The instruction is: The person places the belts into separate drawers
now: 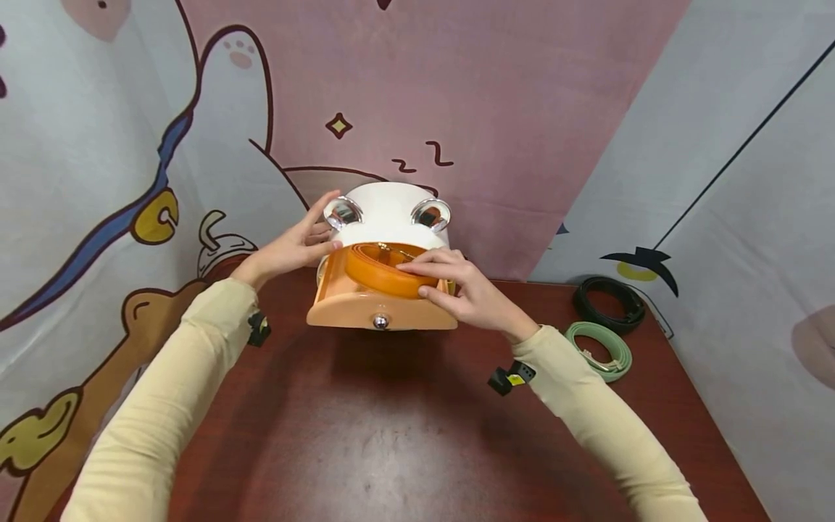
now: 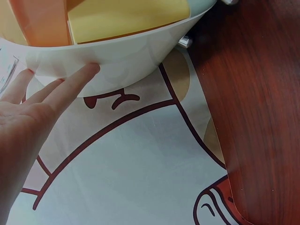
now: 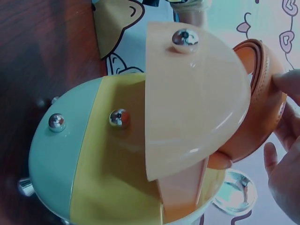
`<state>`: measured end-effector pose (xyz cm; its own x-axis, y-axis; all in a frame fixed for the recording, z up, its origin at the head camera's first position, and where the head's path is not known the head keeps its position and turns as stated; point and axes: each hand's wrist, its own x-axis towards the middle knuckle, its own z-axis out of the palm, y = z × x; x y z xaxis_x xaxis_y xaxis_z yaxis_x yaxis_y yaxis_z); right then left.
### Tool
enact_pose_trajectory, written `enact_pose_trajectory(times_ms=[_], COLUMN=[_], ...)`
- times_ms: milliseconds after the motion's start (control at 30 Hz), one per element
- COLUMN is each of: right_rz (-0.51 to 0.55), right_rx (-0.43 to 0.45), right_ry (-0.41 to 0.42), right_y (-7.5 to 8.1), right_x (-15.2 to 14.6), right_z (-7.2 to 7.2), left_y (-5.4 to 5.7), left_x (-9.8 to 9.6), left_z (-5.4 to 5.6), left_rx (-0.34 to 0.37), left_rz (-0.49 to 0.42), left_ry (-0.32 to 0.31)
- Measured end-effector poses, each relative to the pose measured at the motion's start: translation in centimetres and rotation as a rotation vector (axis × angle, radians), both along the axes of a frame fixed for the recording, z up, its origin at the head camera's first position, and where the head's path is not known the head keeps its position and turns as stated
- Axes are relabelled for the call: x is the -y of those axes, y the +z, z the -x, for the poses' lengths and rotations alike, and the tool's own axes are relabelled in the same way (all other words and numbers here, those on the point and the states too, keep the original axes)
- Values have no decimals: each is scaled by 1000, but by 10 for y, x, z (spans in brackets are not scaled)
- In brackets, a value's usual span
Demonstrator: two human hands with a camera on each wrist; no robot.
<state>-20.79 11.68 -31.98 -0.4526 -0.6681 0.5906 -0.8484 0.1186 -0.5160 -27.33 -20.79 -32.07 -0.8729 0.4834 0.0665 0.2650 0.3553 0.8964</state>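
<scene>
A small white cabinet (image 1: 385,217) with two chrome rings on its top has its uppermost peach drawer (image 1: 339,312) pulled out, a round chrome knob (image 1: 380,321) on the front. A coiled orange belt (image 1: 385,281) sits at the drawer's opening and rises above its front in the right wrist view. My right hand (image 1: 476,293) pinches the coil's right side between fingers and thumb. With fingers extended, my left hand (image 1: 290,246) rests against the cabinet's left side; its fingertips touch the white shell (image 2: 126,65) in the left wrist view.
Below the peach drawer are a yellow drawer (image 3: 108,164) and a green drawer (image 3: 54,154), both closed. A coiled black belt (image 1: 608,304) and a coiled green belt (image 1: 620,353) lie at the right of the brown table (image 1: 378,435). Printed cloth walls stand behind and beside it.
</scene>
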Motion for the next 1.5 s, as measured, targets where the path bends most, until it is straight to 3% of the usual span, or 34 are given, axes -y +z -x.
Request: enact_pose_trajectory(times_ms=[267,467,700,1000,1200,1500], right_rz=[20,31,44,67,56,138], right_rx=[43,47,93,90,140,184], right_ry=[17,-23,-86,-87,-84,-112], right_y=[-10,-18,-28,-35,-34,-14], right_x=[-4,-3,0,1,-3,1], right_z=[14,21,24,26,26,7], left_y=[-2,-2,-1,-2,-1,-2], left_x=[-1,-2,-3,-1,0,0], left_z=[1,0,0,1,-1,-1], left_rx=[9,15,9,-5,-7,-18], left_rz=[-17,-30,-32,-7,-1,7], left_ry=[-4,-1,-6,-2,0,2])
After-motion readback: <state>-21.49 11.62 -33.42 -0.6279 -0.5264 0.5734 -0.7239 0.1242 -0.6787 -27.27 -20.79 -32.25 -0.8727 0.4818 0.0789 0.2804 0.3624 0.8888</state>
